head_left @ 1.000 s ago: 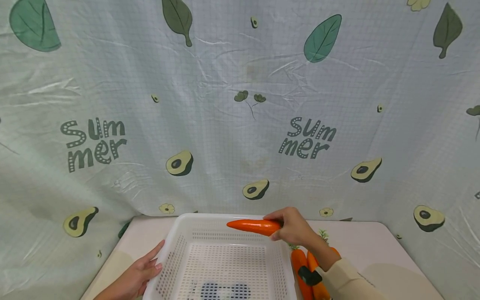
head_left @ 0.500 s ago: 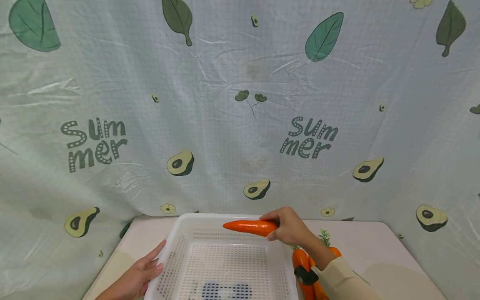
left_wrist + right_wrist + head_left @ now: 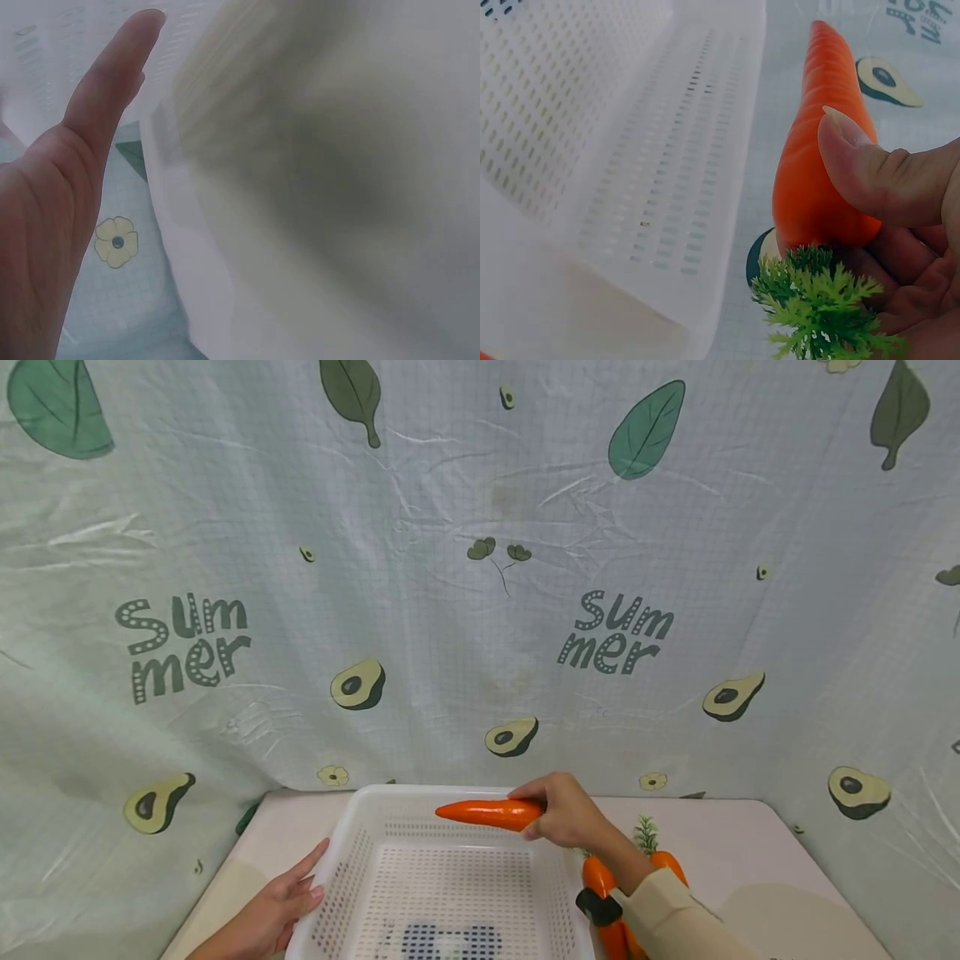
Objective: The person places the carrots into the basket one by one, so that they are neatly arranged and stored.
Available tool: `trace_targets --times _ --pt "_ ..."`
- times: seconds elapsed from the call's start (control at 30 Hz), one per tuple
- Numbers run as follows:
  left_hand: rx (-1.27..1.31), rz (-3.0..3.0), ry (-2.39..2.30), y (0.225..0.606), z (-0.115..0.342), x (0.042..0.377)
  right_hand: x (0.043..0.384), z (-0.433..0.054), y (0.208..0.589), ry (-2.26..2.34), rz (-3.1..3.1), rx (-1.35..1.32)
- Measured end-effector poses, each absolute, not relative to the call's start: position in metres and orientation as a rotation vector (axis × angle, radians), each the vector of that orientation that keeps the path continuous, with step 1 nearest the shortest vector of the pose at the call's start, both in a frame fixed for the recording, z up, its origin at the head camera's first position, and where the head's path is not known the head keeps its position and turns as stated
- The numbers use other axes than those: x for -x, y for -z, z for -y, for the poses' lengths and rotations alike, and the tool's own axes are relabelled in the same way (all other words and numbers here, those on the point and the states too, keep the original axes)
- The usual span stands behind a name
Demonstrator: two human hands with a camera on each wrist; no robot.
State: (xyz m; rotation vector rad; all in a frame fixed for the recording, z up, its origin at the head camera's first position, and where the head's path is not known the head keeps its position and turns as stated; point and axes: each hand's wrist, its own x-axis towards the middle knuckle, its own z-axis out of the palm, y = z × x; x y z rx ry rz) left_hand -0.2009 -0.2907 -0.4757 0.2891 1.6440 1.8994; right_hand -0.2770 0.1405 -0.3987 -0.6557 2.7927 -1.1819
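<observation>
So the right hand (image 3: 562, 814) is pinching a carrot (image 3: 487, 814) near its leafy green top (image 3: 817, 300), thumb on one side and fingers underneath, and the tip is pointing left in front of the far wall of the white plastic basket (image 3: 457, 877); I can't tell how high it's hanging. The left hand (image 3: 277, 906) is resting on the basket's left side, fingers looking fairly straight rather than clamping. My worry: since the hold is all at the thick end, that glossy carrot could be tipping or slipping, and a low tip could be catching the rim. Also, the cream sleeve (image 3: 667, 910) is overlapping the other carrots (image 3: 600, 877), so a careless sweep could be rolling them.
</observation>
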Motion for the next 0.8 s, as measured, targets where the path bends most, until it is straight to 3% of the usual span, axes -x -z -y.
trace_targets --times 0.8 --pt "-0.226 -1.762 -1.834 0.470 0.288 0.198 0.284 -0.119 0.410 1.151 -2.769 0.683"
